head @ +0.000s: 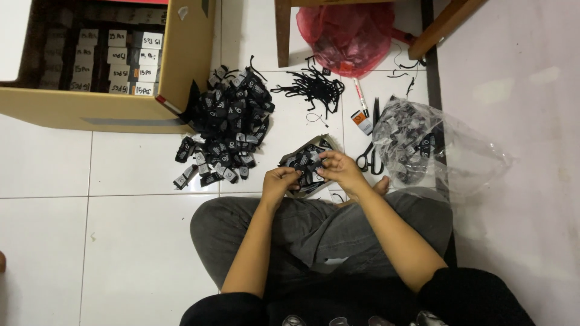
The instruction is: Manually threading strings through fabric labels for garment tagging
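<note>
I sit cross-legged on a white tiled floor. My left hand [279, 181] and my right hand [340, 169] are both closed on small black tags over a little heap of tags [305, 158] lying on a brownish sheet just in front of my knees. A large pile of black tags [232, 130] with white marks lies on the floor to the left of my hands. A bundle of black strings [314, 87] lies farther away, beyond the heap.
An open cardboard box [90, 108] of small labelled boxes stands at the far left. A clear plastic bag [423, 145] of tags lies to the right, with black scissors [370, 158] beside it. A red plastic bag [350, 36] sits under a wooden table leg [283, 33].
</note>
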